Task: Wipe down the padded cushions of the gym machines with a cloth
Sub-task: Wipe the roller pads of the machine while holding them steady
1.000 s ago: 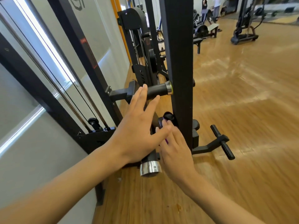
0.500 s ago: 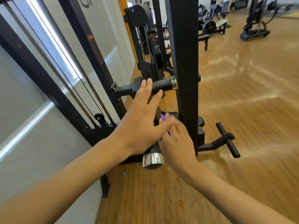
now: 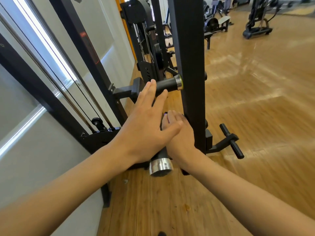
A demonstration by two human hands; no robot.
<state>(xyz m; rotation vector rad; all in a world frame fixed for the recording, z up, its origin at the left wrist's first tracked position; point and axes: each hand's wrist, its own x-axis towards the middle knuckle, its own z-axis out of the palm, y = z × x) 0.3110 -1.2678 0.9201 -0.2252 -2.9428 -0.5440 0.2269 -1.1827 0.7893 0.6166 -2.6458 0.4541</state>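
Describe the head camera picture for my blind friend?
Two bare hands reach to a black gym machine: the left hand lies flat over a chrome-capped black bar, the right hand beside the upright post, purple cloth at its fingertips.

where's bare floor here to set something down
Bare wooden floor right of the upright post, past the T-shaped peg; also the strip below the chrome-capped roller. Crowded between post and wall frame, around the left hand and right hand.
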